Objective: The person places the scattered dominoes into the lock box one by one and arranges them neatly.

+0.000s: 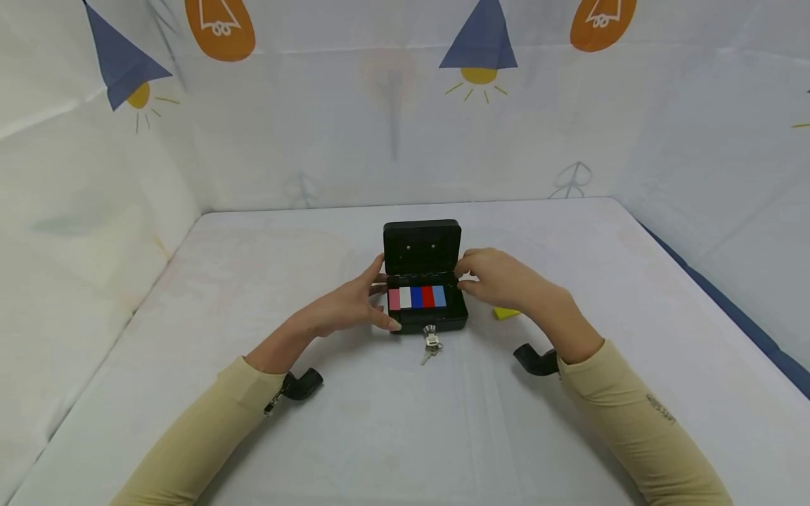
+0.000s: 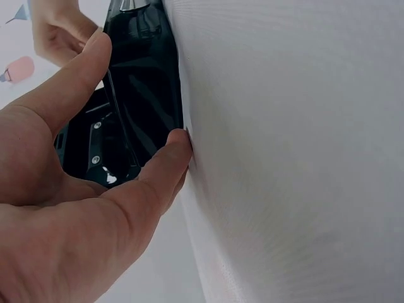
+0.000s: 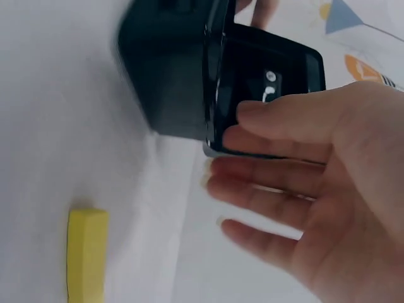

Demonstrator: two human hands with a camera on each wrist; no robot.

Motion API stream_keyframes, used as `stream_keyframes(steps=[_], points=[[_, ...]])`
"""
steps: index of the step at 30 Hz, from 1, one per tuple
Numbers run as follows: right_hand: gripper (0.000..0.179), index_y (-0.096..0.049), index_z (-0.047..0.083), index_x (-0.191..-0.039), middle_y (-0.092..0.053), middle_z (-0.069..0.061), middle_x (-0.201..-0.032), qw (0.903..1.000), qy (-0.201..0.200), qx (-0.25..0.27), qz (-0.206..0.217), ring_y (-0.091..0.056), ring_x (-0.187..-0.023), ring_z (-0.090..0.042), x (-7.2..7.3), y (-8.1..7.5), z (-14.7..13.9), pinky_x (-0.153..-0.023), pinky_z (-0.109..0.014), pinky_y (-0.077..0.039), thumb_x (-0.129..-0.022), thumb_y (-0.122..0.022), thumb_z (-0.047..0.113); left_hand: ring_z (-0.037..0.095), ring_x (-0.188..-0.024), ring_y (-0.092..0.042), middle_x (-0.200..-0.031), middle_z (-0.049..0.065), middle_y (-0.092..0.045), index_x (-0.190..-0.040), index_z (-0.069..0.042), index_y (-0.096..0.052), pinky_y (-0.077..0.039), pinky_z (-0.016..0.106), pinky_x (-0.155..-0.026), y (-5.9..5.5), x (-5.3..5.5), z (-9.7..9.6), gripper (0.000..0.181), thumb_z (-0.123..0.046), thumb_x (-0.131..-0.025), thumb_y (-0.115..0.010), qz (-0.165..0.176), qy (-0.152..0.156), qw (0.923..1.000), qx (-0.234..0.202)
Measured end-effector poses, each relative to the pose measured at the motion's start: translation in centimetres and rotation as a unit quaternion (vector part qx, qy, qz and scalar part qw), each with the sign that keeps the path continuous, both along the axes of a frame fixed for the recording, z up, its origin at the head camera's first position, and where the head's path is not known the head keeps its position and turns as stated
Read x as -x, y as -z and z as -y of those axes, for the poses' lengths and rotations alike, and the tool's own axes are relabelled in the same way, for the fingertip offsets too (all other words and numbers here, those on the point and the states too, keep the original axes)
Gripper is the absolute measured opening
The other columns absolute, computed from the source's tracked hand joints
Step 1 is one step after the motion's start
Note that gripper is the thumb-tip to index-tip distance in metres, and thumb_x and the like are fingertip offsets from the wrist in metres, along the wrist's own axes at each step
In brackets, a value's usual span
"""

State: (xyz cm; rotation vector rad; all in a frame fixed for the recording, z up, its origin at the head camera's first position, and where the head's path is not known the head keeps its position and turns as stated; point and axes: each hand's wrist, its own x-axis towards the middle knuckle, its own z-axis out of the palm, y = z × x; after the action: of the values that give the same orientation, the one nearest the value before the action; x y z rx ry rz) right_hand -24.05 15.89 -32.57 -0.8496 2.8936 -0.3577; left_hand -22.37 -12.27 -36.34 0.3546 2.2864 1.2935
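A black cash box point(image 1: 422, 325) stands on the table with its lid point(image 1: 422, 246) raised. Inside lies a row of coloured blocks point(image 1: 415, 297): pink, white, dark blue, red and light blue. Keys point(image 1: 432, 344) hang from the lock at its front. My left hand point(image 1: 354, 302) grips the box's left end, thumb at the front corner, fingers towards the back. At the right side, near the hinge, is my right hand point(image 1: 500, 277), its fingers point(image 3: 265, 136) bent beside the lid with nothing visible between them. A yellow block point(image 3: 87, 255) lies on the table, partly covered by my right wrist in the head view.
A white cloth covers the table point(image 1: 380, 436). White sheets point(image 1: 354, 126) printed with lamps and bulbs hang at the back and sides. A black curved device point(image 1: 304, 384) sits under the left wrist, and another black device point(image 1: 535, 360) under the right.
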Motion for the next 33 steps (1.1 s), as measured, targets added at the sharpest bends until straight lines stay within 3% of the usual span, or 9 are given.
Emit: stream_keyframes(steps=[12,20,24,27,29,33], points=[[0.036,-0.067,-0.001,-0.124,-0.068,-0.017,-0.126,0.9921,0.066,-0.075,0.076,-0.064,-0.108,-0.028,-0.1,-0.9,-2.1,-0.096,-0.050,-0.052,-0.093,-0.062,0.018,0.030,-0.151,-0.027,-0.165,0.003,-0.021,-0.157,-0.040,0.014,-0.025,0.058,-0.120,-0.2,0.1,-0.2,0.129,-0.022,-0.078,-0.086,-0.001,0.005,1.0000,0.005],[0.041,-0.066,0.003,-0.124,-0.066,-0.015,-0.124,0.9834,0.096,-0.102,0.115,-0.056,-0.095,-0.023,0.0,-0.9,-2.4,-0.083,-0.039,-0.051,-0.089,-0.067,0.024,0.030,-0.152,-0.026,-0.165,0.003,-0.022,-0.157,-0.038,0.013,-0.025,0.058,-0.120,-0.1,0.2,-0.1,0.129,-0.023,-0.077,-0.087,-0.006,0.002,0.9999,0.013],[0.029,-0.070,0.005,-0.105,-0.065,-0.009,-0.098,0.9791,0.103,-0.123,0.124,-0.053,-0.084,-0.021,0.0,-0.9,-2.5,-0.070,-0.034,-0.046,-0.087,-0.069,0.027,0.029,-0.152,-0.025,-0.165,0.003,-0.022,-0.158,-0.038,0.013,-0.024,0.058,-0.120,-0.1,0.2,0.0,0.129,-0.023,-0.077,-0.087,-0.005,0.001,0.9999,0.013],[0.021,-0.064,0.009,-0.085,-0.052,-0.002,-0.077,0.9760,0.105,-0.138,0.131,-0.049,-0.073,-0.018,0.0,-0.9,-2.7,-0.061,-0.031,-0.037,-0.084,-0.070,0.029,0.029,-0.152,-0.025,-0.165,0.003,-0.022,-0.158,-0.039,0.013,-0.023,0.058,-0.120,-0.1,0.2,0.0,0.128,-0.022,-0.077,-0.086,-0.002,-0.001,0.9999,0.011],[0.023,-0.059,0.010,-0.077,-0.045,-0.001,-0.072,0.9734,0.108,-0.145,0.140,-0.046,-0.068,-0.017,-0.1,-0.9,-2.7,-0.059,-0.031,-0.034,-0.082,-0.070,0.030,0.029,-0.152,-0.025,-0.165,0.003,-0.022,-0.158,-0.039,0.012,-0.023,0.059,-0.120,0.0,0.2,0.0,0.128,-0.022,-0.077,-0.086,-0.001,-0.001,0.9999,0.011],[0.029,-0.058,0.010,-0.079,-0.045,0.000,-0.073,0.9672,0.119,-0.166,0.151,-0.045,-0.069,-0.017,-0.2,-0.8,-2.6,-0.060,-0.032,-0.035,-0.081,-0.072,0.035,0.030,-0.152,-0.025,-0.165,0.003,-0.022,-0.157,-0.039,0.013,-0.023,0.060,-0.120,0.2,0.3,0.1,0.129,-0.023,-0.076,-0.087,-0.001,-0.001,0.9999,0.013]])
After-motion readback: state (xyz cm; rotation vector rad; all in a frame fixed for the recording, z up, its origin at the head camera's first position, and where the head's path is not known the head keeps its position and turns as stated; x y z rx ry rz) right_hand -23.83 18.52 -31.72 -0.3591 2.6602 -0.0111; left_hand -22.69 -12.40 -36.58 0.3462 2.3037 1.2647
